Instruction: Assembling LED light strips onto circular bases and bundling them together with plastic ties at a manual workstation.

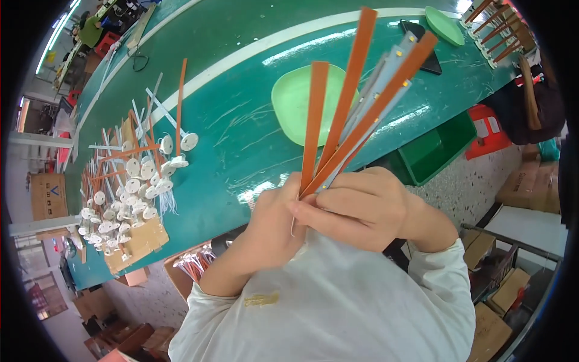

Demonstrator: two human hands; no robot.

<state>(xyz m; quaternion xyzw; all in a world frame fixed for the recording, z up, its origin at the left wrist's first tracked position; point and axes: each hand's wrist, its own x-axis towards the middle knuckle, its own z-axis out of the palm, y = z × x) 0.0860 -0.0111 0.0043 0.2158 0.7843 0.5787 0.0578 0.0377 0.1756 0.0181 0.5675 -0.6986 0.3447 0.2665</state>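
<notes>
Far left on the green tabletop: a heap of white round disc parts with wires, mixed with loose orange strips and pale strips, some lying on a cardboard piece. Right of the heap, a pale green plate sits alone. Further right, past the tabletop edge, a green bin.

Left hand: clenched around the lower ends of a fanned bundle of strips, raised close under the camera above the tabletop edge. Right hand: also closed on the bundle base, fingers wrapped across the front, just touching the left hand.

Risk, as a judgement: the fan is gripped only at the bottom ends, so a strip could slide out sideways and drop to the floor or into the bin if the pinch loosens. The long free ends may flex or twist, and the thin lighter strips between could bend.

Bundle look: three or four flat long orange strips, matte, spread like a fan, with narrow whitish-grey strips carrying small yellow dots sandwiched between. Tops well apart, bottoms touching.
</notes>
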